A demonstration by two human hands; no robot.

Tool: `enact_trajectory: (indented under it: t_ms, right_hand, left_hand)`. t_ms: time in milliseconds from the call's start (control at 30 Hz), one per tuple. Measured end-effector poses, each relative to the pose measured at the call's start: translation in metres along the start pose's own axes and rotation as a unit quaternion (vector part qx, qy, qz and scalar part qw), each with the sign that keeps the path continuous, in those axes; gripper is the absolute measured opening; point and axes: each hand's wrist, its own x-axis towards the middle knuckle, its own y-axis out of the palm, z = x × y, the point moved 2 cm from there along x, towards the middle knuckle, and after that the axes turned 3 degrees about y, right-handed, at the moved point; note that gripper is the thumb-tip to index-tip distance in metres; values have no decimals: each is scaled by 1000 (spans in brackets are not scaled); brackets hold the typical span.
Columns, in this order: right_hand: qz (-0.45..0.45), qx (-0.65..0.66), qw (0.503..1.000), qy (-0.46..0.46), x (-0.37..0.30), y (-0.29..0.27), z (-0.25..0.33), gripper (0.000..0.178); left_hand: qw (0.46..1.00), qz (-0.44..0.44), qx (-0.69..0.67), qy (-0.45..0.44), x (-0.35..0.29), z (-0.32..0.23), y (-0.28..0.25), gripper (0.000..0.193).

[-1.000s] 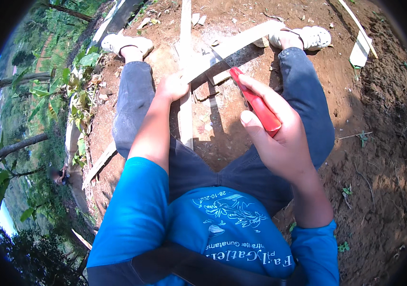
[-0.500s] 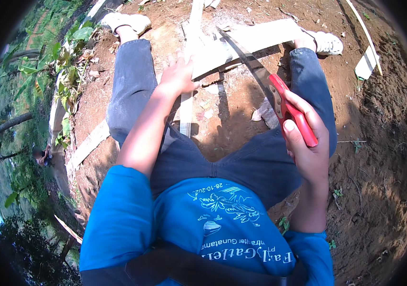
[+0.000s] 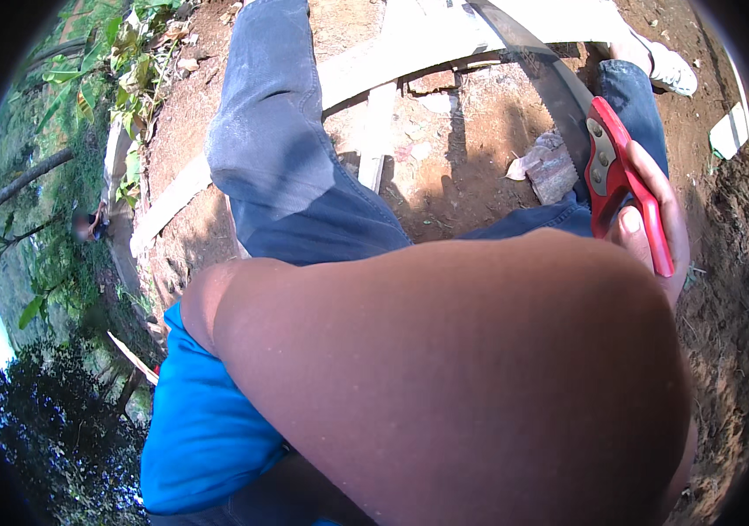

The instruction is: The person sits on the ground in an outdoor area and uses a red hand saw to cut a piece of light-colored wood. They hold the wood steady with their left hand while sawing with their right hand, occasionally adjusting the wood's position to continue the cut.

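In the head view, my right hand (image 3: 670,210) is wrapped round the red handle of a handsaw (image 3: 600,140). Its thumb lies on the handle's near side, and the toothed blade slants up and left over a pale board. My left forearm (image 3: 427,359) is raised close to the camera and fills the lower middle; its hand end is bent out of sight, so the fingers do not show. The pale board (image 3: 357,70) lies crosswise between my legs, with a narrow wooden strip (image 3: 378,123) running under it toward me.
My trousered legs (image 3: 273,140) are spread on either side of the boards. A broken block (image 3: 554,171) rests on the soil beside my right knee. Plants (image 3: 133,83) and a plank (image 3: 168,206) line the left; a pale offcut (image 3: 730,131) lies at the right.
My left hand has lifted off the board, and the forearm has swung up across the view. My right hand and the handsaw appear shifted right as the view has moved.
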Motion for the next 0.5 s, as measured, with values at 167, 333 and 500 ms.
enact_trajectory:
  t_ms: [167, 333, 500]
  right_hand:
    - [-21, -32, 999, -25, 2, -5, -12, 49]
    - [16, 2, 999, -40, 8, 1, -1, 45]
    - [-2, 56, 998, -8, 1, -4, -14, 49]
  left_hand:
    - [1000, -9, -9, 21, 3, 2, -1, 24]
    - [996, -91, 14, 9, -8, 6, -16, 20]
    - [959, -177, 20, -219, -29, 111, 58, 17]
